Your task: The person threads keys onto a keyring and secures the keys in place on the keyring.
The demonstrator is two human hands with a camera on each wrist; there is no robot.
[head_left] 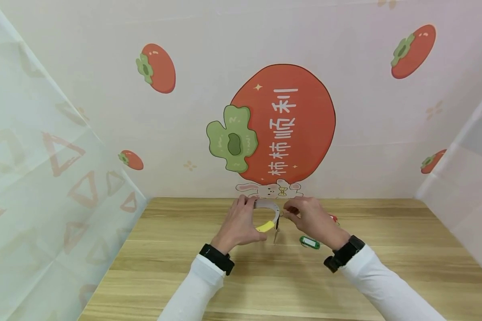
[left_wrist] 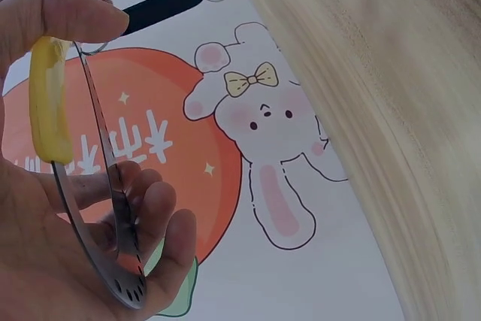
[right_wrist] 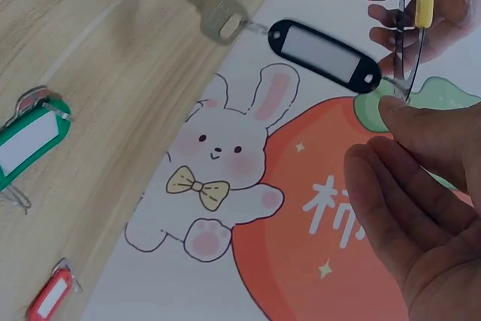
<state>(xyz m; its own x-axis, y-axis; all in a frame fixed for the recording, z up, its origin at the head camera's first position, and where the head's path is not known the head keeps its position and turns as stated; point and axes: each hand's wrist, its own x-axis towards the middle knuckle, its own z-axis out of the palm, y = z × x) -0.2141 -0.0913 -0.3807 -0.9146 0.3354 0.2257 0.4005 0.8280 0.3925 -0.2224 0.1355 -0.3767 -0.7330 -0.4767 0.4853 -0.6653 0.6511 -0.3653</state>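
My left hand (head_left: pixel 241 220) grips a curved metal loop (head_left: pixel 274 206) with a yellow grip section (left_wrist: pixel 51 103). In the left wrist view its lower end, pierced by small slots, lies against the curled fingers. A black key tag (right_wrist: pixel 323 54) with a pale label hangs at the loop by a small ring (right_wrist: pixel 394 84). From the tag's other end a metal key (right_wrist: pixel 223 20) dangles over the table. Thumb and fingers of my right hand (head_left: pixel 311 218) pinch at the small ring, beside the loop.
On the wooden table (head_left: pixel 176 258) lie a green key tag (head_left: pixel 309 242) and a red key tag (right_wrist: pixel 51 295), both right of the loop. Behind it rises a white wall sheet (head_left: pixel 197 89) printed with persimmons and a rabbit. Fabric sheets (head_left: pixel 44 178) border the sides.
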